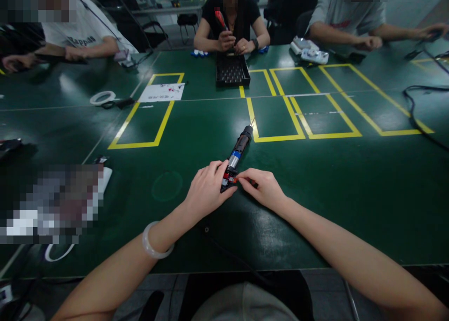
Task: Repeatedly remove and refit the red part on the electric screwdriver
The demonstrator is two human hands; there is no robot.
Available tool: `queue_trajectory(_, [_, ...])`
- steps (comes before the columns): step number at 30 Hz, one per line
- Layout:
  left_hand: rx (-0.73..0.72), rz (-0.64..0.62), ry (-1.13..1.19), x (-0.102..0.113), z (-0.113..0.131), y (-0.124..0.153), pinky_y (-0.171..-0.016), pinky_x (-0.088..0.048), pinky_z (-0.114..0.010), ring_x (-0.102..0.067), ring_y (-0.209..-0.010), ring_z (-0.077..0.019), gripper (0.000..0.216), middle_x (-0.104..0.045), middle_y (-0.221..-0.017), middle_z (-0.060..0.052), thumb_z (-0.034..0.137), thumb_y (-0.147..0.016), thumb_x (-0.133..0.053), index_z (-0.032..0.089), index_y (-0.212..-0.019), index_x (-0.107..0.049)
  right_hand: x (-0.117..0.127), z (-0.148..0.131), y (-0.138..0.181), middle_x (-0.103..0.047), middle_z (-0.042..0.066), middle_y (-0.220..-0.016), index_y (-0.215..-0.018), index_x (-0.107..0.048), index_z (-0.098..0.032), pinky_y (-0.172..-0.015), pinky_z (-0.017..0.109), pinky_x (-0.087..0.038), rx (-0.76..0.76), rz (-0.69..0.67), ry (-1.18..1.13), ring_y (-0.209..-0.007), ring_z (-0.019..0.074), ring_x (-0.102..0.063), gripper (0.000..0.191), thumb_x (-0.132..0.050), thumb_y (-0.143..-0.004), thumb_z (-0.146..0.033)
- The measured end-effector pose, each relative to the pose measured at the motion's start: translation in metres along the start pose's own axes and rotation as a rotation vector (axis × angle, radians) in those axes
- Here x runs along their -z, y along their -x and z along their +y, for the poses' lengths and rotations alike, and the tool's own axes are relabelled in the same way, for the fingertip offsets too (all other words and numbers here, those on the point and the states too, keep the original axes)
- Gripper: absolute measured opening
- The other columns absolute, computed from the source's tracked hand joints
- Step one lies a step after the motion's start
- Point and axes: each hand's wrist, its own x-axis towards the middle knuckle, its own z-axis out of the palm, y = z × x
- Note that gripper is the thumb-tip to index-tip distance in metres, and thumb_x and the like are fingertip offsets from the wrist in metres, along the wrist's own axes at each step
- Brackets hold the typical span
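Observation:
A dark pen-shaped tool (238, 152) with a blue band and a red part at its near end lies on the green table (315, 190), its tip pointing away from me. My left hand (206, 190) is curled round the tool's near end. My right hand (263, 186) pinches the small red part at that same end with thumb and forefinger. A pale bangle sits on my left wrist.
Yellow tape rectangles (280, 120) mark the table. A black tray (232, 71) stands in front of a person opposite who holds a red tool. A tape roll (102, 97) and a paper sheet (162, 92) lie far left. Black cables (414, 110) run at right. Other people sit round the table.

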Motion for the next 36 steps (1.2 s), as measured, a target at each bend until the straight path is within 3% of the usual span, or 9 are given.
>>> queue_trajectory(5, [0.011,-0.009,-0.097,0.003,0.001,-0.001,-0.088,-0.046,-0.04,-0.059,-0.108,-0.0304,0.062,-0.056,-0.124,-0.017,0.047,-0.092,-0.055,0.015,-0.144,-0.042,-0.001,-0.002,0.0,-0.071,0.004,-0.085,-0.093,-0.066,-0.019,-0.066,0.026,-0.048,-0.016,-0.025,-0.023,-0.068,0.0137,-0.062,0.014,-0.053,-0.095,-0.022])
queue_trajectory(11, [0.007,-0.023,-0.257,0.01,0.004,-0.001,-0.084,-0.045,-0.039,-0.058,-0.103,-0.0284,0.056,-0.054,-0.127,-0.015,0.041,-0.097,-0.047,0.021,-0.149,-0.039,-0.004,0.001,0.001,-0.068,0.007,-0.103,-0.1,-0.063,-0.02,-0.083,0.031,-0.051,0.083,-0.072,-0.041,-0.099,0.0193,-0.062,0.013,-0.052,-0.093,-0.016])
queue_trajectory(16, [0.064,-0.017,-0.343,0.012,-0.009,-0.006,-0.086,-0.045,-0.041,-0.057,-0.105,-0.03,0.058,-0.052,-0.131,-0.015,0.04,-0.095,-0.051,0.023,-0.15,-0.039,-0.003,0.003,0.0,-0.065,0.007,-0.107,-0.099,-0.063,-0.02,-0.082,0.03,-0.052,0.09,-0.086,-0.04,-0.099,0.0181,-0.062,0.014,-0.052,-0.093,-0.015])
queue_trajectory(21, [0.238,-0.03,-0.369,0.02,-0.051,-0.016,-0.086,-0.046,-0.044,-0.057,-0.107,-0.0346,0.061,-0.05,-0.132,-0.018,0.045,-0.095,-0.048,0.023,-0.151,-0.037,-0.001,0.002,0.001,-0.066,0.007,-0.109,-0.098,-0.063,-0.021,-0.085,0.03,-0.052,0.09,-0.104,-0.042,-0.102,0.0181,-0.063,0.015,-0.052,-0.093,-0.013])
queue_trajectory(31, [0.632,0.026,-0.312,0.041,-0.168,-0.005,-0.089,-0.044,-0.056,-0.05,-0.115,-0.0409,0.068,-0.045,-0.135,-0.024,0.056,-0.092,-0.045,0.017,-0.148,-0.04,0.001,0.001,-0.001,-0.066,0.007,-0.109,-0.097,-0.064,-0.021,-0.088,0.032,-0.052,0.074,-0.134,-0.031,-0.102,0.0183,-0.063,0.015,-0.052,-0.092,-0.013])
queue_trajectory(36, [0.754,0.087,-0.365,0.045,-0.196,0.007,-0.091,-0.042,-0.052,-0.051,-0.113,-0.0384,0.065,-0.05,-0.133,-0.024,0.055,-0.092,-0.045,0.016,-0.144,-0.043,0.002,-0.001,-0.001,-0.066,0.007,-0.11,-0.096,-0.064,-0.02,-0.088,0.032,-0.052,0.072,-0.148,-0.028,-0.102,0.0185,-0.063,0.014,-0.052,-0.093,-0.014])
